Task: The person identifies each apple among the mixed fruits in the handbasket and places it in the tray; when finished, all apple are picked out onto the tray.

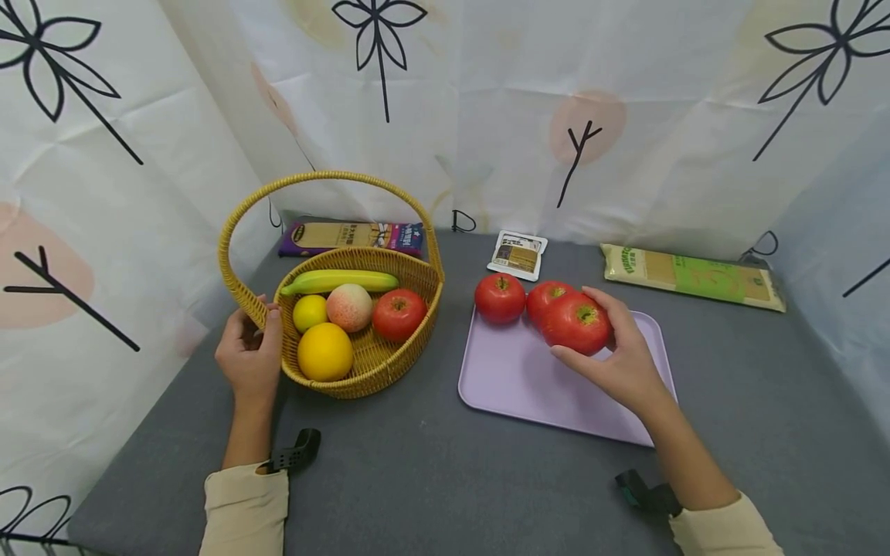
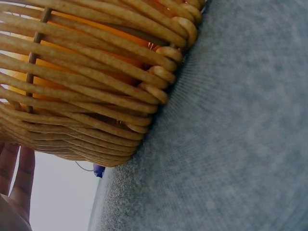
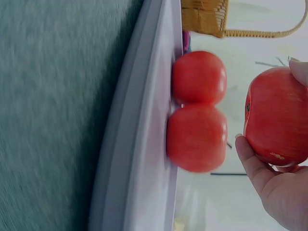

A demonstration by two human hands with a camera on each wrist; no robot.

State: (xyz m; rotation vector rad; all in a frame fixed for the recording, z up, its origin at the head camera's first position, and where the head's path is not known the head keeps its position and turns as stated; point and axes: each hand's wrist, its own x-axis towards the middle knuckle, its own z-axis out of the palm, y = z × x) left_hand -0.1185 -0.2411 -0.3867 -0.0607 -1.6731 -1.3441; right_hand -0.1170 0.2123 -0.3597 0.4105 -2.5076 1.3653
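At the left, my left hand (image 1: 252, 357) pinches the lower end of the handle of a woven basket (image 1: 378, 377), thumb toward the rim. Inside the basket lie a banana (image 1: 341, 281), a peach (image 1: 349, 307), a red apple (image 1: 399, 314), an orange (image 1: 325, 351) and a small yellow lemon-like fruit (image 1: 309, 313). My right hand (image 1: 629, 367) holds another red apple (image 3: 276, 118) between thumb and fingers, raised above the lilac tray (image 1: 528, 386). Two more red apples (image 3: 198, 138) sit side by side at the tray's far left. The left wrist view shows the basket's woven side close up.
Behind the basket lies a purple snack packet (image 1: 348, 238). A small white sachet (image 1: 518, 255) is just beyond the tray, and a long green-and-beige packet (image 1: 695, 276) lies at the back right. A patterned white curtain (image 1: 487, 116) borders the grey table (image 1: 417, 479).
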